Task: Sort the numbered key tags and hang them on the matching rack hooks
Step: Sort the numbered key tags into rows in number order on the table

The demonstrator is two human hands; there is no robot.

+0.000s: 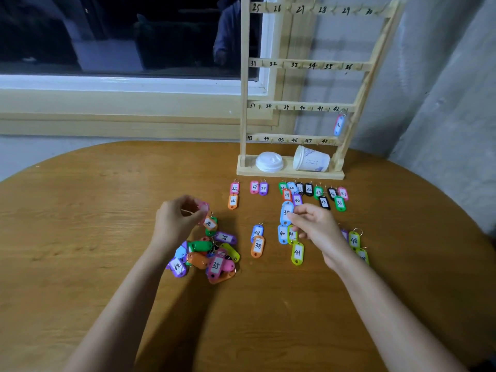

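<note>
A round brown wooden table [80, 237] carries a pale wooden rack [243, 103] with numbered hooks at its far edge. The left hand [177, 221] hovers above a jumbled pile of coloured plastic key tags [206, 256], fingertips pinching a pink tag [203, 206]. The right hand [314, 224] pinches a light blue tag [286, 212] among the sorted rows of tags [308, 189] lying before the rack. One blue tag [339, 125] hangs at hook 42.

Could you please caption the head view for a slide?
Left hand pinches a pink tag, right hand a blue tag, beside sorted rows before the numbered rack.
</note>
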